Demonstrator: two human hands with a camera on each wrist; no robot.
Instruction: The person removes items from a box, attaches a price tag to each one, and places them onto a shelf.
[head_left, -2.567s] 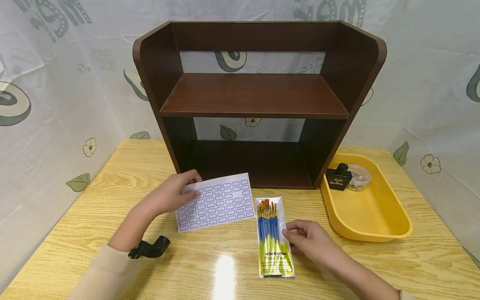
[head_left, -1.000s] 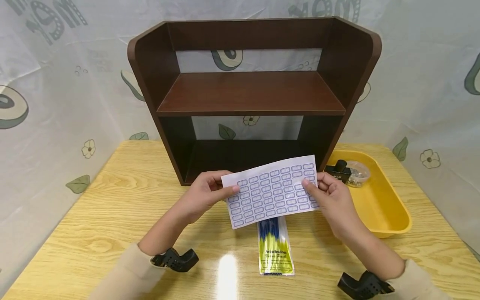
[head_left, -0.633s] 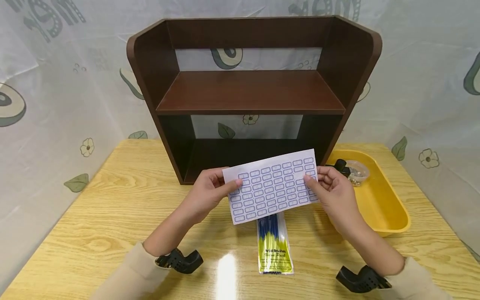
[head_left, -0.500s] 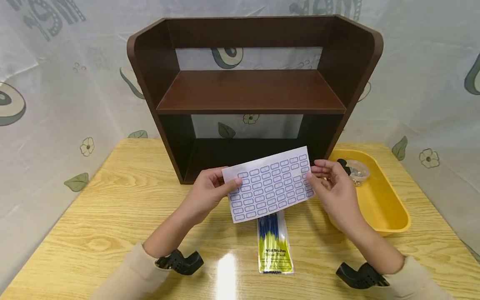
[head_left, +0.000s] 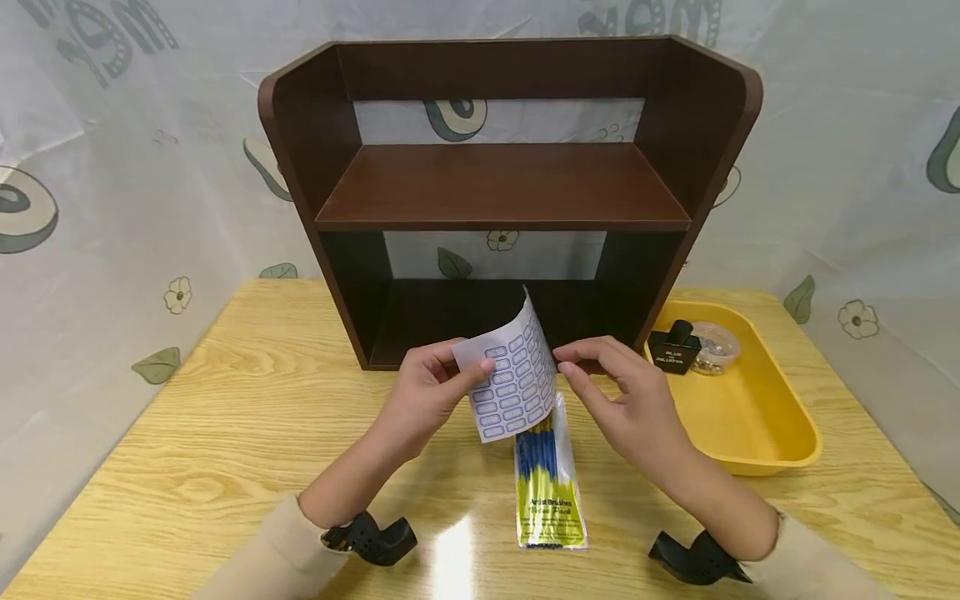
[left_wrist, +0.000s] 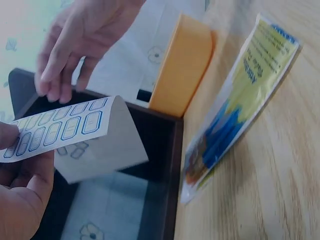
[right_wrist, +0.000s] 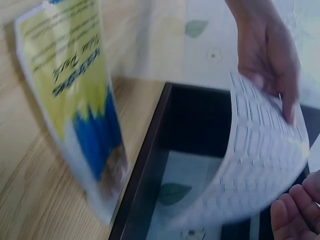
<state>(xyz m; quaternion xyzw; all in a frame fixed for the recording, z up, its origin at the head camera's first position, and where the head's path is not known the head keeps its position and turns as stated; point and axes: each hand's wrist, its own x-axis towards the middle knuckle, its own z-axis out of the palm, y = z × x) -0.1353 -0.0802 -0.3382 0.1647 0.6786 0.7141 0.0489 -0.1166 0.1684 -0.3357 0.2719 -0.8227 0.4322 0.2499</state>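
My left hand (head_left: 420,396) pinches the left edge of a white sheet of blue-outlined label stickers (head_left: 506,387), thumb on the printed face. The sheet is held up over the table in front of the shelf, its free right part curling backward. My right hand (head_left: 633,396) is beside that curled side, fingers loosely bent, fingertips close to the sheet; in the left wrist view this right hand (left_wrist: 82,47) appears apart from the paper. Below the sheet a clear pack of artist brushes (head_left: 551,500) with blue handles lies on the table, its upper end partly covered by the sheet.
A dark brown two-tier shelf (head_left: 502,183) stands behind the hands. To its right is a yellow tray (head_left: 757,425) holding a black bottle (head_left: 672,357) and a round clear tub (head_left: 716,346) of small pieces. A patterned white cloth (head_left: 150,233) surrounds the wooden table (head_left: 225,400).
The left hand brought the sheet rightward over the brush pack. Both hands held it flat; then the right hand let go of its edge and moved left, and the sheet now curls back.
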